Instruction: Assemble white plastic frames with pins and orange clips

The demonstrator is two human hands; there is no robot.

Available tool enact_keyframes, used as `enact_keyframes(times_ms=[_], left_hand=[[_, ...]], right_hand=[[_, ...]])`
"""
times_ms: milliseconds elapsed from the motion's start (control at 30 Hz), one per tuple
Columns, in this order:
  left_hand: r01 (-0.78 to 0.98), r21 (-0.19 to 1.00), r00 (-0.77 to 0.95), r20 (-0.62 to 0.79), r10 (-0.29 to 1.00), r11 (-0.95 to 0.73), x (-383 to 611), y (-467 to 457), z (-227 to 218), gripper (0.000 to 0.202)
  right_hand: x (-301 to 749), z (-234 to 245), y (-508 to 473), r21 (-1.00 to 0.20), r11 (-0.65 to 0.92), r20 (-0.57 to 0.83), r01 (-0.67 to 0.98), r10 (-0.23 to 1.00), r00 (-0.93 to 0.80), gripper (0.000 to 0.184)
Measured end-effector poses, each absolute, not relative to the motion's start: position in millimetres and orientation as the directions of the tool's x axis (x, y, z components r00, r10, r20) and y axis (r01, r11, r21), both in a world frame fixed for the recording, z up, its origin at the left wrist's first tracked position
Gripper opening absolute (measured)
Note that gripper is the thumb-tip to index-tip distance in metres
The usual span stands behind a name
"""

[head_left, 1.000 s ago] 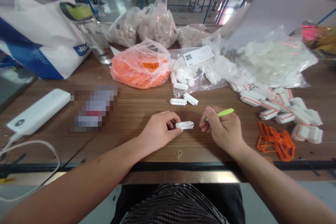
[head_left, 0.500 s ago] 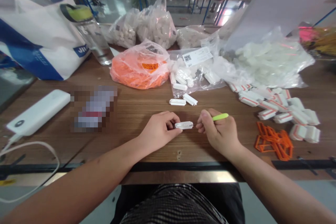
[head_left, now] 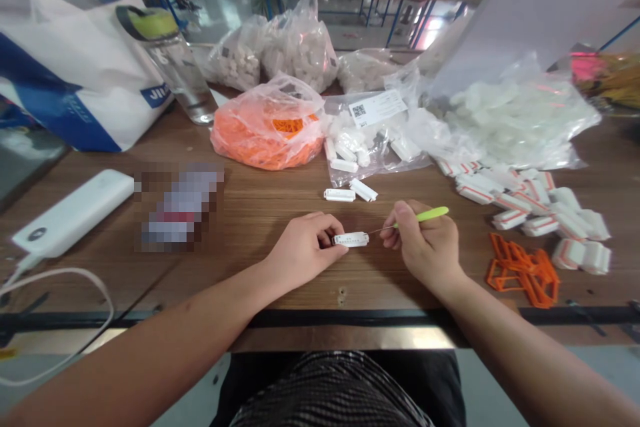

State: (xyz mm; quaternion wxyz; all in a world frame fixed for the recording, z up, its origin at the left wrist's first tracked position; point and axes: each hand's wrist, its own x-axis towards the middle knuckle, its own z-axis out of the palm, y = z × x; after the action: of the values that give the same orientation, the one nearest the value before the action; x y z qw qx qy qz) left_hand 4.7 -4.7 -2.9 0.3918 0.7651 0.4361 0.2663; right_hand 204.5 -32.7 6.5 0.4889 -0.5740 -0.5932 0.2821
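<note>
My left hand (head_left: 303,247) pinches a small white plastic connector (head_left: 351,239) just above the wooden table (head_left: 250,213). My right hand (head_left: 427,243) is closed round a thin pick tool with a lime-green handle (head_left: 431,215). Its metal tip points left at the connector's right end. Two loose white connectors (head_left: 350,193) lie on the table just beyond my hands.
An orange-filled plastic bag (head_left: 267,127), clear bags of white parts (head_left: 515,113) and white-and-orange assembled pieces (head_left: 530,203) lie behind and to the right. Orange frames (head_left: 525,273) sit at the right. A white power bank (head_left: 70,213) with cable and a water bottle (head_left: 173,63) stand left.
My right hand pushed the pick in toward the connector, then drew back to the right, so the metal tip shows again. My left hand stayed still.
</note>
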Motion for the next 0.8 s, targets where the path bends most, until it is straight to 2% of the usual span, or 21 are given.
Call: enact_keyframes(times_ms=[233, 433, 667, 800], left_hand=[[0.472, 0.822, 0.48, 0.064, 0.875, -0.319, 4.4, -4.5, -2.6, 0.011], [0.476, 0.82, 0.479, 0.062, 0.875, -0.318, 4.7, -4.7, -1.9, 0.01], [0.464, 0.832, 0.484, 0.049, 0.873, -0.304, 5.0, -5.1, -1.4, 0.009], [0.461, 0.831, 0.485, 0.056, 0.872, -0.31, 4.7, -4.6, -3.1, 0.008]], right_hand=[[206.0, 6.4, -30.8, -0.919, 0.138, 0.217, 0.369, 0.959, 0.183, 0.045], [205.8, 8.5, -28.7, -0.91, 0.124, 0.191, 0.395, 0.972, 0.136, 0.047], [210.2, 11.0, -31.5, -0.856, 0.193, 0.207, 0.479, 0.978, -0.025, 0.043], [209.7, 10.2, -32.9, -0.862, 0.208, 0.231, 0.462, 0.973, -0.006, 0.043]])
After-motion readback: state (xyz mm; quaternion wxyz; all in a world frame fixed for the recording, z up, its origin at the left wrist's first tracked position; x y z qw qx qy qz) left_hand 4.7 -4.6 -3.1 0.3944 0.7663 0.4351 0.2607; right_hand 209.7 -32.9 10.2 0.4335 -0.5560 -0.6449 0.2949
